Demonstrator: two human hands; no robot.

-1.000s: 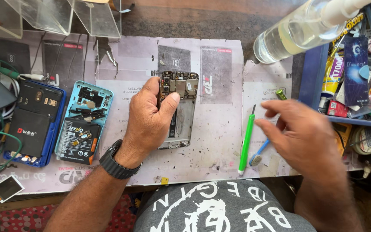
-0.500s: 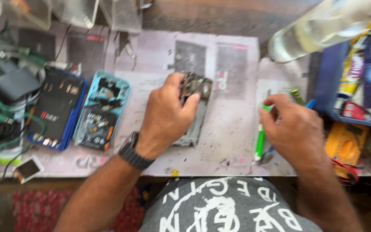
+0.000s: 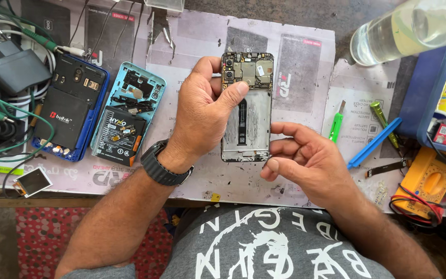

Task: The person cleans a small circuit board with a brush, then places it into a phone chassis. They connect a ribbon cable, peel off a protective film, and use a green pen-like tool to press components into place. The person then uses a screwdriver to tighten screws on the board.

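Head view, near edge first: right hand (image 3: 308, 160) sits closest, fingers loosely curled and holding nothing, thumb tip just at the lower right corner of the opened phone frame (image 3: 247, 106) (contact there cannot be told for certain). Left hand (image 3: 202, 111), black watch (image 3: 163, 165) on the wrist, clamps the frame by its upper part: thumb laid across the front just below the circuit board, fingers wrapped behind the left edge. Frame stands lengthwise away from the body, board and camera modules at the far end, bare metal tray at the near end, over the paper-covered bench (image 3: 295, 46).

Right of the grip, apart from it: green pry tool (image 3: 336, 124), then blue plastic spudger (image 3: 375, 142), a green-handled screwdriver (image 3: 384, 121) crossing it, and a yellow multimeter (image 3: 429, 181) at the bench edge.

Left of the grip: light-blue phone body (image 3: 127, 121) with battery exposed, then a dark-blue one (image 3: 70, 113), then green cables (image 3: 6, 103).

Beyond the grip, far right: clear bottle (image 3: 409, 28) lying on its side.
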